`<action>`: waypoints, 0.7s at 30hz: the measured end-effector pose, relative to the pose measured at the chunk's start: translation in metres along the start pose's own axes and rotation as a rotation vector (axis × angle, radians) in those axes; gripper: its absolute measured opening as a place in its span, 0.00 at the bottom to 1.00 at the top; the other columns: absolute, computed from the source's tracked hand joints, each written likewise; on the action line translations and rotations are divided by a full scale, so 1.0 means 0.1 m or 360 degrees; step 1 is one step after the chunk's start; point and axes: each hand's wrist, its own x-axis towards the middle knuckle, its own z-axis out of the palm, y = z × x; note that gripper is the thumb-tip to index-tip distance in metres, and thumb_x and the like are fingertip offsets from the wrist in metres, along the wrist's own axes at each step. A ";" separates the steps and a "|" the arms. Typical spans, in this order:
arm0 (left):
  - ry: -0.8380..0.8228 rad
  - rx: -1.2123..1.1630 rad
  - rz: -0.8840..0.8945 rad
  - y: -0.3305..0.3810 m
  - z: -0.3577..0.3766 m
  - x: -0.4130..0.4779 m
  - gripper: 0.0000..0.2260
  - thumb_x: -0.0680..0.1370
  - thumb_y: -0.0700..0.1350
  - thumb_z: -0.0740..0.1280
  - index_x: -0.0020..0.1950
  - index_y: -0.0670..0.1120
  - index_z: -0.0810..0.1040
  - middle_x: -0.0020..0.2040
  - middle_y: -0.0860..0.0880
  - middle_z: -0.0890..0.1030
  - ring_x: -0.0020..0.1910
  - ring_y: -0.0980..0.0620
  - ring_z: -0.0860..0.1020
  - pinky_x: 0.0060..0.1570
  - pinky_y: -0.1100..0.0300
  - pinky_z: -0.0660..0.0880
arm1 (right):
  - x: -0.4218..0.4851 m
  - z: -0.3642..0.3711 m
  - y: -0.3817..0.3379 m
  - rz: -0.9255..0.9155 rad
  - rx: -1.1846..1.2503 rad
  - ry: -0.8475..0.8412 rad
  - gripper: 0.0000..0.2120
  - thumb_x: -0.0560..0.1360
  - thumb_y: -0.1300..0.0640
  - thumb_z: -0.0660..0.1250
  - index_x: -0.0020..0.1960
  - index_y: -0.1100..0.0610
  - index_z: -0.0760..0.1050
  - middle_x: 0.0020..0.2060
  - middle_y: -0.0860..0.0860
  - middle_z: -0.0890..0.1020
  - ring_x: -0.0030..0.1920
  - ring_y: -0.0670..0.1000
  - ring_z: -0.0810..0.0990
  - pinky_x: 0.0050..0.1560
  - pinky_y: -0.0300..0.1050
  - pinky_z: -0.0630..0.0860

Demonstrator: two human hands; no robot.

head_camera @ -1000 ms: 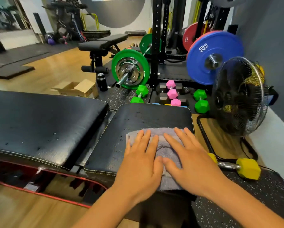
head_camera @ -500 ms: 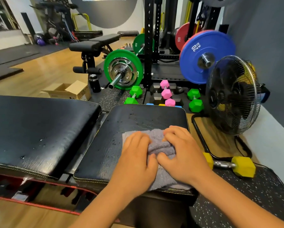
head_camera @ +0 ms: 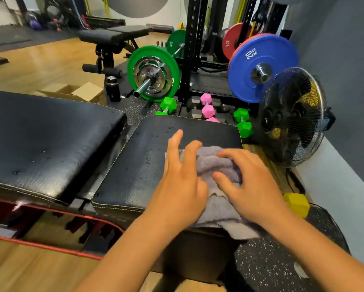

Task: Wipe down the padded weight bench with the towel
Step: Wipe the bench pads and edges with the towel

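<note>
Towel is on the right half of the bench's seat pad, bunched up at the far end, near corner hanging off the pad's front edge. Left hand lies flat on the towel's left side, fingers straight and fanned, index finger past the cloth over bare pad. Right hand is clawed, fingers curled into the bunched fold, thumb on the cloth, gripping it. Droplets show on the seat pad left of the towel and on the long back pad further left, with a gap between the two pads.

Surroundings are tight on the right:
- fan on the floor just beyond the pad's right corner
- yellow dumbbell beside the right wrist, partly hidden by it
- green dumbbells and pink dumbbells just behind the pad's far edge
- green plate on a bar and blue plate at the rack
- black bottle and cardboard box behind the back pad
</note>
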 end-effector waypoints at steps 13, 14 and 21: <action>-0.0428 0.0595 0.0085 0.14 -0.12 -0.30 0.30 0.75 0.58 0.46 0.78 0.56 0.49 0.79 0.51 0.48 0.75 0.49 0.52 0.75 0.52 0.53 | -0.33 -0.12 -0.09 -0.0188 -0.0144 -0.0166 0.21 0.74 0.41 0.64 0.63 0.47 0.75 0.57 0.44 0.78 0.61 0.48 0.73 0.64 0.46 0.69; -0.0494 0.0617 0.0077 0.16 -0.11 -0.35 0.31 0.75 0.58 0.43 0.78 0.55 0.44 0.79 0.51 0.43 0.76 0.48 0.45 0.75 0.51 0.49 | -0.36 -0.12 -0.06 -0.0177 -0.0143 -0.0164 0.22 0.74 0.40 0.63 0.64 0.47 0.75 0.58 0.44 0.77 0.62 0.48 0.72 0.65 0.46 0.68; -0.0557 0.0853 -0.0031 -0.01 0.27 0.39 0.35 0.73 0.57 0.36 0.78 0.45 0.46 0.79 0.41 0.46 0.77 0.39 0.43 0.74 0.44 0.43 | 0.35 0.02 0.34 -0.0060 0.0020 -0.0124 0.25 0.71 0.42 0.59 0.63 0.51 0.78 0.59 0.50 0.81 0.63 0.53 0.74 0.68 0.49 0.67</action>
